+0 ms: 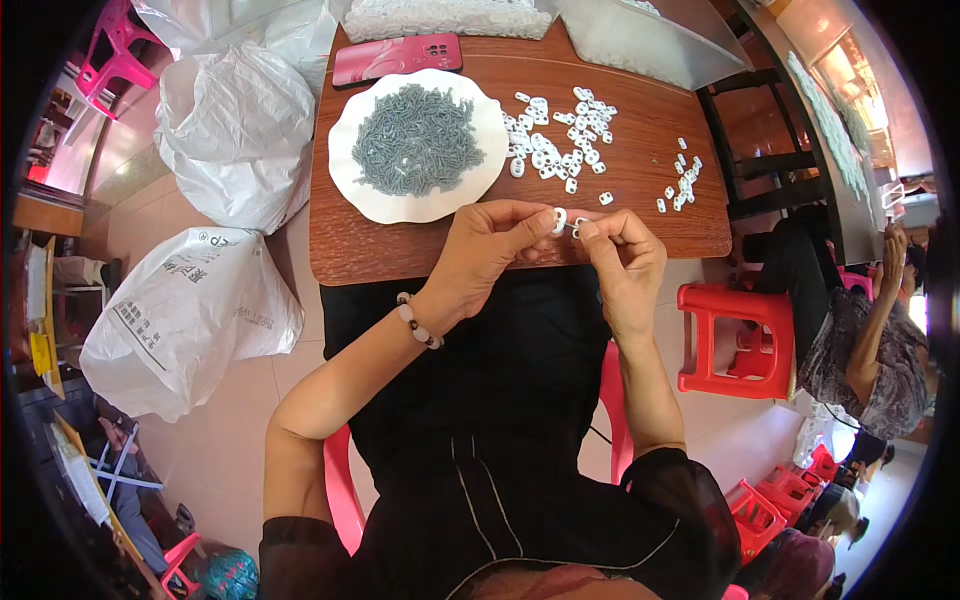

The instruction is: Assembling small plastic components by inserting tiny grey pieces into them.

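Observation:
Close together over the near edge of the brown table, both of my hands are closed in pinches. My left hand (pixel 490 250) grips a small white oval plastic piece (pixel 560 221) between thumb and forefinger. Right beside it, my right hand (pixel 625 262) pinches a tiny whitish piece (pixel 578 228), too small to name, and the two pieces nearly meet. On the table just beyond are loose white pieces with small holes (pixel 553 158). A scalloped white plate (pixel 345 165) heaped with small grey-green rods (pixel 415 140) stands beyond my left hand.
A pink phone (pixel 385 62) lies behind the plate on the table (pixel 370 250). More white pieces (pixel 685 185) lie at the right, and clear bins (pixel 650 45) stand at the back. White sacks (pixel 190 315) are on the left floor; a red stool (pixel 737 340) and a seated person (pixel 870 340) are at right.

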`<state>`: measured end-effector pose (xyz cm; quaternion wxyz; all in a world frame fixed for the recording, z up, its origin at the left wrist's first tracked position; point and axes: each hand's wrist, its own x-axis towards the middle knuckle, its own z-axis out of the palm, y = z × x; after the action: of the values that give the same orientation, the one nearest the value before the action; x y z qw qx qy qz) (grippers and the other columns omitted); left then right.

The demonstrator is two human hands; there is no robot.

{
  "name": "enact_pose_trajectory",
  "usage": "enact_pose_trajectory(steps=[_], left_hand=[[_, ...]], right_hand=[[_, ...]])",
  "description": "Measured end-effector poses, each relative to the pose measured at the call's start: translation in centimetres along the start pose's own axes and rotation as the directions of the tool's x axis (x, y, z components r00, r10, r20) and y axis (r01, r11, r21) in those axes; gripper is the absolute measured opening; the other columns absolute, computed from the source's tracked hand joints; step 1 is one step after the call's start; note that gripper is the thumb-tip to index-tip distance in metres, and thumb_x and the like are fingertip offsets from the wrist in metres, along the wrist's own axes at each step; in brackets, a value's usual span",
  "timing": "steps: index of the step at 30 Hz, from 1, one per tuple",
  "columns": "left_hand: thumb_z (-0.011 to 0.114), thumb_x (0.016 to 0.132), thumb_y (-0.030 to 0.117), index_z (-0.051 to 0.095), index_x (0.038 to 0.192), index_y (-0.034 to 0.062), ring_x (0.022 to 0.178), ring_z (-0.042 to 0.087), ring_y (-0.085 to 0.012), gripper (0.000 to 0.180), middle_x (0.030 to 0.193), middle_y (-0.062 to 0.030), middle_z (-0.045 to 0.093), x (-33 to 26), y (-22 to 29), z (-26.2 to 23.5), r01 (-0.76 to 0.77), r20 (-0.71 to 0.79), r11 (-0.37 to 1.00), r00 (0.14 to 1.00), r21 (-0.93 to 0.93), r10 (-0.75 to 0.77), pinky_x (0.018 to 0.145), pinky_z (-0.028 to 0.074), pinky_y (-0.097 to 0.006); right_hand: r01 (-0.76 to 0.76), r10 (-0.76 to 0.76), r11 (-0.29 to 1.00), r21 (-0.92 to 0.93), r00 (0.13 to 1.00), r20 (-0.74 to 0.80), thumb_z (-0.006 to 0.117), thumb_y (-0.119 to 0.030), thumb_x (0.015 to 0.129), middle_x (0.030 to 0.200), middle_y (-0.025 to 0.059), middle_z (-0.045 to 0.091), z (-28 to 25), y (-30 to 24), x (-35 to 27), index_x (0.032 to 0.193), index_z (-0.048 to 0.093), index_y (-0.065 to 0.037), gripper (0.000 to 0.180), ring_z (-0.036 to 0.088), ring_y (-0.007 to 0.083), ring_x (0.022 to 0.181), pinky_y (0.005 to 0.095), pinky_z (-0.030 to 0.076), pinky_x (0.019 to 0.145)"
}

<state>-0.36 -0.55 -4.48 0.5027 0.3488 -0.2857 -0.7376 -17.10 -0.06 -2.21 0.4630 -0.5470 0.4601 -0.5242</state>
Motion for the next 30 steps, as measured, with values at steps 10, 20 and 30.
enact_pose_trajectory(steps=[10, 20, 30], left_hand=[[0.071, 0.085, 0.017, 0.068, 0.098, -0.0032, 0.066, 0.056, -0.004, 0.024, 0.079, -0.0031, 0.066, -0.5, -0.2, 0.4, -0.106, -0.01, 0.987, 0.994, 0.121, 0.108, 0.061, 0.047, -0.018], [0.071, 0.085, 0.019, 0.071, 0.096, -0.0023, 0.065, 0.055, -0.0047, 0.024, 0.08, -0.0047, 0.068, -0.9, 0.9, 0.4, -0.079, 0.086, 0.987, 0.994, 0.142, 0.067, 0.06, 0.045, -0.018], [0.072, 0.084, 0.024, 0.072, 0.09, 0.003, 0.065, 0.055, -0.0054, 0.021, 0.077, -0.0017, 0.067, -1.4, 1.9, 0.4, 0.055, 0.224, 0.991, 0.971, 0.125, -0.082, 0.06, 0.045, -0.018]], right_hand=[[0.015, -0.015, 0.997, -0.07, 1.0, 0.009, 0.063, 0.0, 0.086, 0.091, 0.0046, 0.067, 0.3, 0.4, -0.2, 0.077, 0.06, 0.001, 0.009, 0.046, -0.0003, 0.063, 0.0163, 0.039, 0.058], [-0.114, 0.048, 0.966, 0.231, 0.961, 0.274, 0.064, -0.001, 0.088, 0.103, 0.0096, 0.064, -0.9, -0.4, 0.1, 0.095, 0.058, 0.004, 0.01, 0.06, 0.009, 0.081, 0.023, 0.05, 0.076], [-0.13, -0.025, 0.945, 0.3, 0.886, 0.463, 0.066, -0.015, 0.088, 0.119, 0.0169, 0.058, -1.7, -0.3, 0.7, 0.128, 0.049, 0.005, 0.048, 0.06, 0.0165, 0.093, 0.0294, 0.05, 0.083]])
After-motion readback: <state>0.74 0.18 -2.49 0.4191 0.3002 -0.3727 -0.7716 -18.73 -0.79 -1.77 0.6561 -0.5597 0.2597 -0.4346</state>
